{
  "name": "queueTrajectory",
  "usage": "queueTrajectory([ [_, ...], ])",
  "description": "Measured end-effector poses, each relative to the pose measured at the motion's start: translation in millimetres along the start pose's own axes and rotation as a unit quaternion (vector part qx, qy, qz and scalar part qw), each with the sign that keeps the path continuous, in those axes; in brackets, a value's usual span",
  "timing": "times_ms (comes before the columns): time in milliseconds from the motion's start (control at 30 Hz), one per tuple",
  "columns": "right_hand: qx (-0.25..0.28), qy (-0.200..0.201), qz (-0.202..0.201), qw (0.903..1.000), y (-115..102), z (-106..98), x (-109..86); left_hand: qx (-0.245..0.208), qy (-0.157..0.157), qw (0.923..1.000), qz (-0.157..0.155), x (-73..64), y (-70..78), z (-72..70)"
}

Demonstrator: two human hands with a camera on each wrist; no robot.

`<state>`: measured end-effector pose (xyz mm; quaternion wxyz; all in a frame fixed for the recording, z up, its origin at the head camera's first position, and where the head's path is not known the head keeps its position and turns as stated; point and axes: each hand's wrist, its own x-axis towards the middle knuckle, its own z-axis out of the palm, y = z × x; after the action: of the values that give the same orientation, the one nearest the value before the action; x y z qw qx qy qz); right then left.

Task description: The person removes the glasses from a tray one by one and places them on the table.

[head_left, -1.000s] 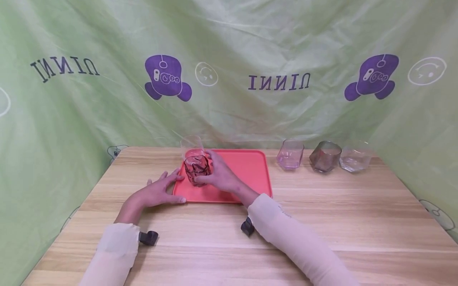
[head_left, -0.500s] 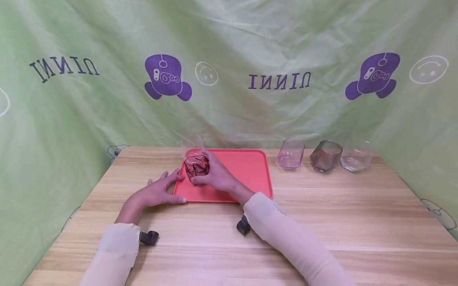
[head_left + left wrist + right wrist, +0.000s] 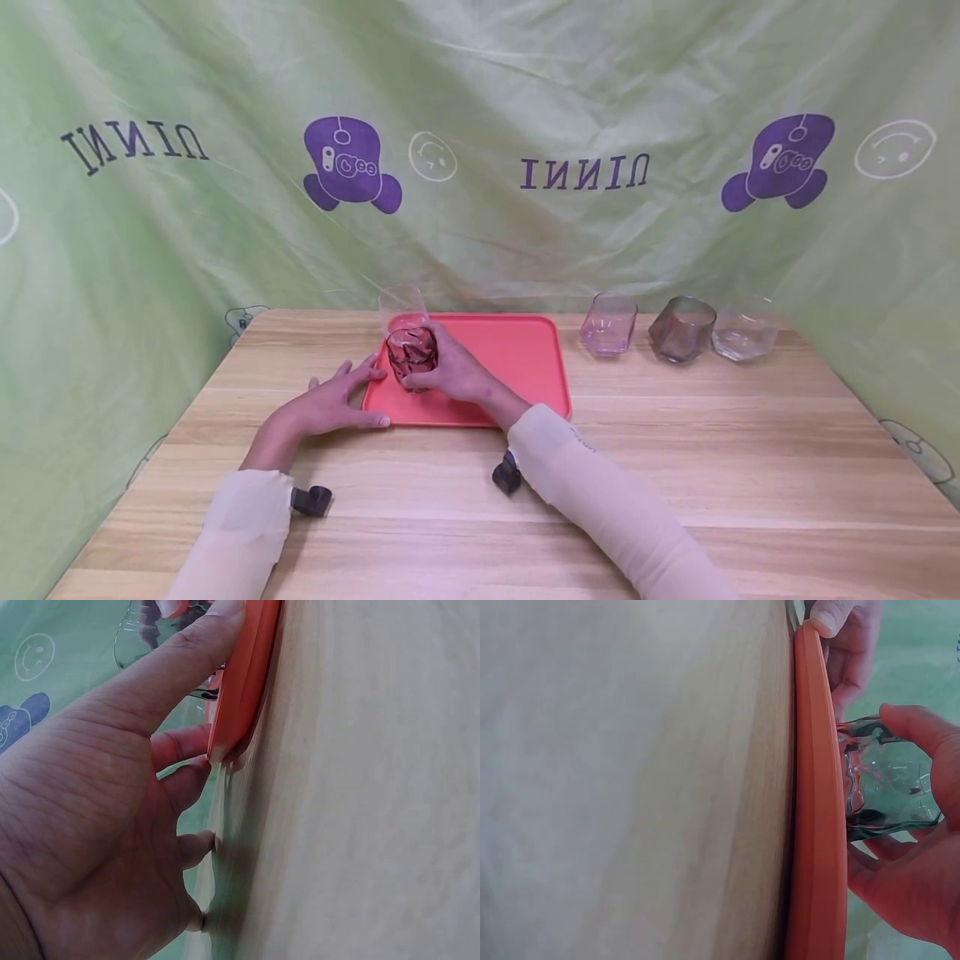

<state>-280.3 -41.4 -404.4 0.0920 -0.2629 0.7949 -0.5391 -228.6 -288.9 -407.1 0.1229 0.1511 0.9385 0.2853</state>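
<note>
In the head view a dark reddish-looking, ripple-sided drinking glass [image 3: 411, 357] stands upright on the left part of a red tray [image 3: 517, 358]. My right hand [image 3: 459, 368] holds this glass from its right side, thumb on the near wall and fingers around the far side. The right wrist view shows the same glass [image 3: 892, 776] with its base at tray level. At the tray's near left corner, my left hand [image 3: 324, 407] rests with fingers spread. In the left wrist view its thumb lies along the tray's rim [image 3: 251, 682], and the outer fingertips touch the table.
A clear glass [image 3: 402, 304] stands right behind the held one, at the tray's far left corner. To the tray's right, along the table's back edge, are a pinkish glass [image 3: 609, 325], a smoky grey glass [image 3: 682, 329] and another clear glass [image 3: 745, 331]. A green curtain [image 3: 480, 242] hangs behind.
My right hand has shifted slightly left and settled closer around the dark glass. Its forearm has moved a little left too. My left hand and the tray stay put.
</note>
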Motion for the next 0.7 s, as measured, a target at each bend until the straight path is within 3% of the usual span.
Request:
queueTrajectory([
  [400, -0.011, -0.003, -0.010, 0.9999, -1.7, -3.1, 4.0, 0.000, 0.008, 1.0000, 0.004, 1.2, 0.7, -3.3],
  [700, 0.008, -0.007, 0.005, 0.9999, -0.5, -1.5, -1.4, -0.003, 0.004, 1.0000, 0.001, -1.4, -0.6, 1.1],
])
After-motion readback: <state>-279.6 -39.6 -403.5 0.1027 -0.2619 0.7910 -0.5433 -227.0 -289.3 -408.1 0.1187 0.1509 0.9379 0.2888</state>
